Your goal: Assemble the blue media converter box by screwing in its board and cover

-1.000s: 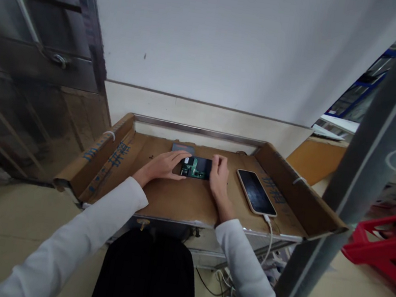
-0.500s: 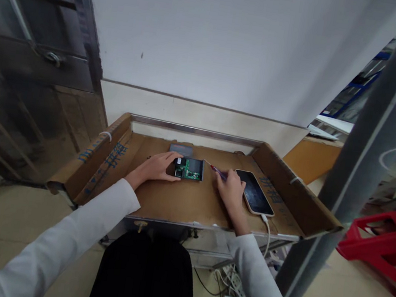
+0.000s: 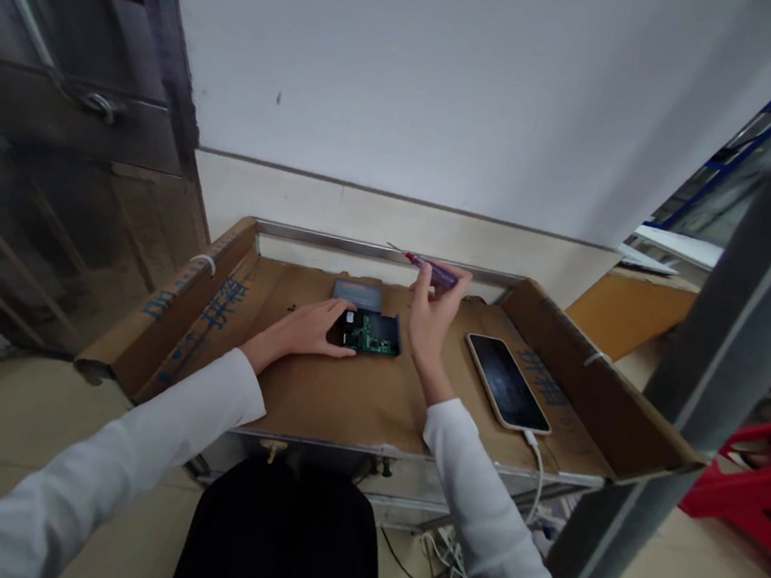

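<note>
My left hand (image 3: pixel 313 328) grips the left end of a small dark case with a green circuit board (image 3: pixel 378 336) in it, lying on the cardboard. Its thumb and fingers hold opposite edges. Raised above the board to the right, my right hand (image 3: pixel 435 316) is closed round the purple handle of a screwdriver (image 3: pixel 435 272). The thin metal shaft points up and left, apart from the board. Just behind the case lies a flat grey piece (image 3: pixel 357 295), partly hidden by the case and my fingers.
A phone (image 3: pixel 509 383) with a white cable (image 3: pixel 539 466) plugged in lies on the right of the cardboard-lined table (image 3: pixel 339 408). Cardboard walls stand at both sides. A grey post (image 3: pixel 724 349) and a red stool (image 3: pixel 762 481) are farther right. Tiny dark bits (image 3: pixel 292 308) lie left of the case.
My right hand has lifted with the screwdriver, up and away from the board beside the phone. My left hand still holds the case in about the same place.
</note>
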A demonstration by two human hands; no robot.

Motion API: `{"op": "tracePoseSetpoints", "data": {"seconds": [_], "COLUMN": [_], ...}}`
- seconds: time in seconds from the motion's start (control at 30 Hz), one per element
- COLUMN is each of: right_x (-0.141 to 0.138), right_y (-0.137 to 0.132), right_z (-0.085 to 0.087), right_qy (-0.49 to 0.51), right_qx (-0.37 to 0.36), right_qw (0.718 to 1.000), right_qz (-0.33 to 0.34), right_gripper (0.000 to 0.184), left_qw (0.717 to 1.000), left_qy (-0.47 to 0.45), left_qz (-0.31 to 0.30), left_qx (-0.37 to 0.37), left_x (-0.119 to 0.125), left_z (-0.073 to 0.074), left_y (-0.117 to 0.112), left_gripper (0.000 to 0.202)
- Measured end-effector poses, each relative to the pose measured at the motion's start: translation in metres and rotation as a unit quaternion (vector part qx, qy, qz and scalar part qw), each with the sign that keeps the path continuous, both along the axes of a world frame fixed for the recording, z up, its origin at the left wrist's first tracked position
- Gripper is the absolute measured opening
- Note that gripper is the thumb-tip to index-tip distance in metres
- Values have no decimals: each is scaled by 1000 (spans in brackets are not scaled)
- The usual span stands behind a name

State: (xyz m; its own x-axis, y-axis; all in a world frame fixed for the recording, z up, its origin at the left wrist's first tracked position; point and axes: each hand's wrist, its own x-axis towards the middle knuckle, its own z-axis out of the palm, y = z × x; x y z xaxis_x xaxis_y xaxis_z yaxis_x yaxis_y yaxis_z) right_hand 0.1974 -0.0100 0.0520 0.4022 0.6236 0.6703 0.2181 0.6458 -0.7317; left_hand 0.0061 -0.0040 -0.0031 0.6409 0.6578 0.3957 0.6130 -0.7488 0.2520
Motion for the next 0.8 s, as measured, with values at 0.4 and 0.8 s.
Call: {"op": "tracePoseSetpoints", "data": {"seconds": [0.4, 0.8], "right_x": [-8, -16], "right_y": [19, 10], "right_z": [-18, -23], "right_qy": [15, -95], "right_qx": [29, 18], "right_qw": [999, 991], "right_qz": [42, 97], "right_gripper": [34, 35], "left_qw": [998, 996], "left_qy": [-10, -55], "left_qz": [-6, -31], "left_qx": [-67, -70], "left_x": [2, 3], "left_z": [-3, 0], "left_y": [8, 8], "left_gripper": [60, 61]}}
